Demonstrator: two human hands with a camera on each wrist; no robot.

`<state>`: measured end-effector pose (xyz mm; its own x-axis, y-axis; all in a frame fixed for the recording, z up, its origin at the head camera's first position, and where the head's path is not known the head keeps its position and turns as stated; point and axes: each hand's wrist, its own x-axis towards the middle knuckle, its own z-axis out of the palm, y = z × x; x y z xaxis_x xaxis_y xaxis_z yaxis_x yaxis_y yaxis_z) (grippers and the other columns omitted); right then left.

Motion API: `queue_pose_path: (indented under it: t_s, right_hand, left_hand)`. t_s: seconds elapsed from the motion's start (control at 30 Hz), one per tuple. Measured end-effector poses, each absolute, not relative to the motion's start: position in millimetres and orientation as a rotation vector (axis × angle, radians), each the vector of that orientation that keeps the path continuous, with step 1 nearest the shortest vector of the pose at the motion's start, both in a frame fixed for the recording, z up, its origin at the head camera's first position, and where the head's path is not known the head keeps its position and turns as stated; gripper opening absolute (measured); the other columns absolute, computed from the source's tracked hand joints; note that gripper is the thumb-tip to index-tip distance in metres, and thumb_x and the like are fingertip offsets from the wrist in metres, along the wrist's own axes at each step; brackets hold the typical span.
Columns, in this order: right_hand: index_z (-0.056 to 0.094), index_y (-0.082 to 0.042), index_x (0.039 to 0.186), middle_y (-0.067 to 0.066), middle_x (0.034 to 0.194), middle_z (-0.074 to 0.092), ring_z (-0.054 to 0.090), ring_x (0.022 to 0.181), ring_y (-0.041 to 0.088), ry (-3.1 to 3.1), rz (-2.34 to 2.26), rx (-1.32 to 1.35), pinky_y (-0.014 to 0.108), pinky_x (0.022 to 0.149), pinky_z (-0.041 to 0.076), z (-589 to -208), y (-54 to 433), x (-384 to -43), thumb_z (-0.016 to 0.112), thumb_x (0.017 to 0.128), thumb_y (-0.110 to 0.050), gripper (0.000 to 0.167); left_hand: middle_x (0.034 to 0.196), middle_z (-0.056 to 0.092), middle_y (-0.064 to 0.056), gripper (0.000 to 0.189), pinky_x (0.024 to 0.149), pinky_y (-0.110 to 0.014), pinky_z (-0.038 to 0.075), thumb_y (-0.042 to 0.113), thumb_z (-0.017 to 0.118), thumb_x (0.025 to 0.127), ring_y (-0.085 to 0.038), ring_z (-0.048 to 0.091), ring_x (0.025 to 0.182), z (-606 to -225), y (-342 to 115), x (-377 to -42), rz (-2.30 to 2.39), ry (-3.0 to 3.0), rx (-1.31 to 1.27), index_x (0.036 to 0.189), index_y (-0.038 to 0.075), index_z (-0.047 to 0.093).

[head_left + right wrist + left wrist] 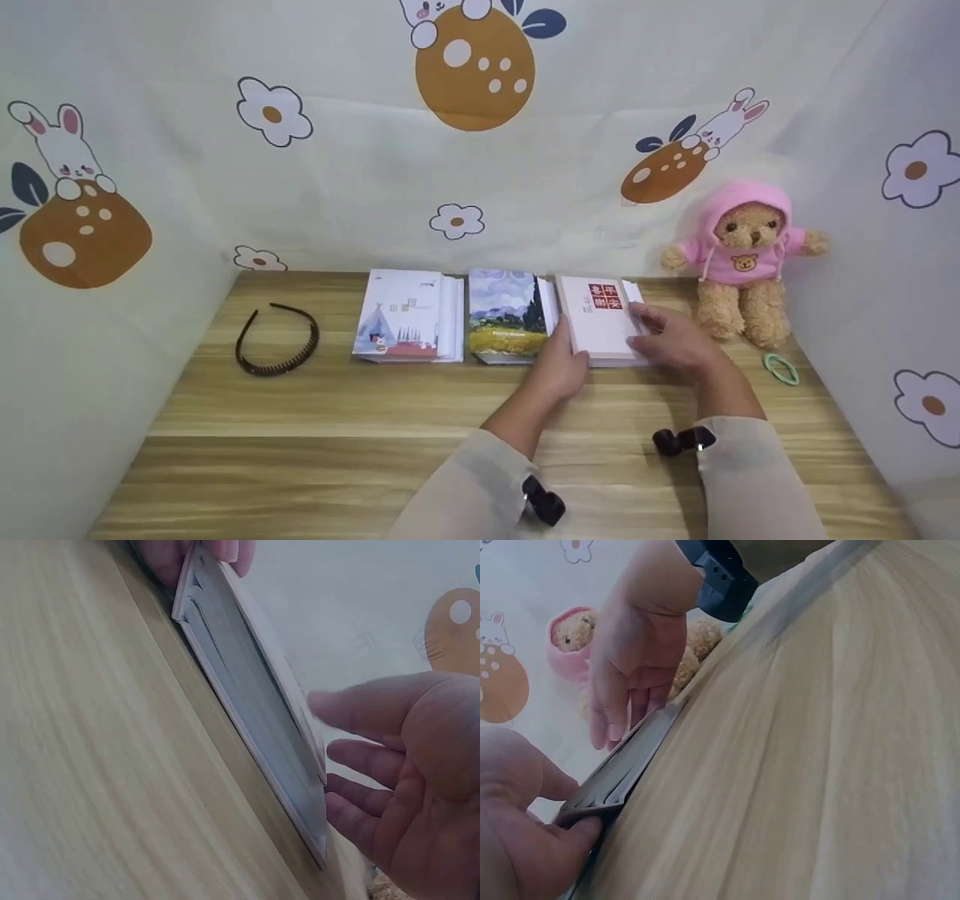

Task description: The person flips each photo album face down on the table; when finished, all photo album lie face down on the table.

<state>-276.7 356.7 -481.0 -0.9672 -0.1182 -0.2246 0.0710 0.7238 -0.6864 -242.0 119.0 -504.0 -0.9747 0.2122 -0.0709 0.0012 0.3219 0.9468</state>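
A white photo album [609, 330] with red character squares on its cover lies at the right end of a row of albums. My left hand [559, 367] grips its left edge, with thumb and fingers on either side of the spine corner in the left wrist view. At the opposite edge is my right hand [675, 341]; its fingers [360, 814] are loosely spread and touch the page side, the thumb near the cover. A landscape-painting album [508, 315] is just left of my left hand. Farther left lies an album with a tent picture [401, 315].
A teddy bear in a pink hoodie [742, 259] sits against the back wall at the right. Near it lies a green hair tie [781, 369]. A brown toothed headband [277, 367] rests on the wooden table [337, 450] at the left. Printed cloth walls [337, 187] enclose the table.
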Motion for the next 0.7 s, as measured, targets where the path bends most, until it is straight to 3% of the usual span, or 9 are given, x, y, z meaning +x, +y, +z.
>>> queue_pose_path:
  t_s: [0.2, 0.4, 0.47, 0.53, 0.7]
  right_hand:
    - [0.053, -0.010, 0.158, 0.018, 0.175, 0.032, 0.024, 0.163, 0.050, 2.657, -1.084, -0.096, 0.064, 0.133, 0.016, -484.6, 356.1, -276.5, 0.072, 0.099, -0.023, 0.064]
    - [0.053, -0.013, 0.158, 0.014, 0.176, 0.034, 0.023, 0.163, 0.049, 2.632, -1.134, -0.033, 0.066, 0.133, 0.017, -480.7, 351.4, -276.1, 0.073, 0.099, -0.027, 0.064]
    - [0.053, -0.014, 0.159, 0.012, 0.176, 0.034, 0.024, 0.163, 0.048, 2.628, -1.164, -0.018, 0.065, 0.132, 0.020, -478.8, 348.8, -275.9, 0.073, 0.100, -0.030, 0.065]
    - [0.052, -0.014, 0.159, 0.011, 0.176, 0.034, 0.034, 0.158, 0.048, 2.619, -1.205, -0.015, 0.063, 0.128, 0.032, -477.3, 345.5, -276.2, 0.073, 0.100, -0.033, 0.065]
    - [0.053, -0.012, 0.158, 0.012, 0.174, 0.039, 0.041, 0.155, 0.043, 2.631, -1.286, -0.092, 0.054, 0.123, 0.040, -477.5, 334.7, -277.2, 0.073, 0.101, -0.039, 0.066]
  left_hand:
    - [0.175, 0.031, -0.018, 0.078, 0.135, -0.046, 0.028, 0.003, 0.054, 0.103, -0.035, 0.035, 0.162, -505.5, 114.3, -242.5, 1.751, 2.301, 0.206, 0.172, 0.006, 0.017]
    - [0.176, 0.030, -0.015, 0.074, 0.135, -0.044, 0.027, 0.009, 0.054, 0.106, -0.032, 0.034, 0.162, -498.8, 109.8, -246.2, 1.828, 2.227, 0.210, 0.171, 0.006, 0.018]
    - [0.176, 0.030, -0.013, 0.072, 0.135, -0.043, 0.027, 0.013, 0.054, 0.107, -0.031, 0.034, 0.162, -496.4, 109.1, -247.8, 1.884, 2.201, 0.211, 0.171, 0.007, 0.021]
    - [0.175, 0.034, -0.012, 0.068, 0.134, -0.043, 0.030, 0.018, 0.053, 0.109, -0.031, 0.036, 0.161, -495.1, 108.7, -249.3, 1.962, 2.157, 0.199, 0.171, 0.011, 0.026]
    - [0.171, 0.043, -0.008, 0.055, 0.125, -0.045, 0.045, 0.025, 0.047, 0.113, -0.031, 0.051, 0.152, -494.2, 107.8, -252.3, 2.177, 1.947, 0.161, 0.168, 0.026, 0.038]
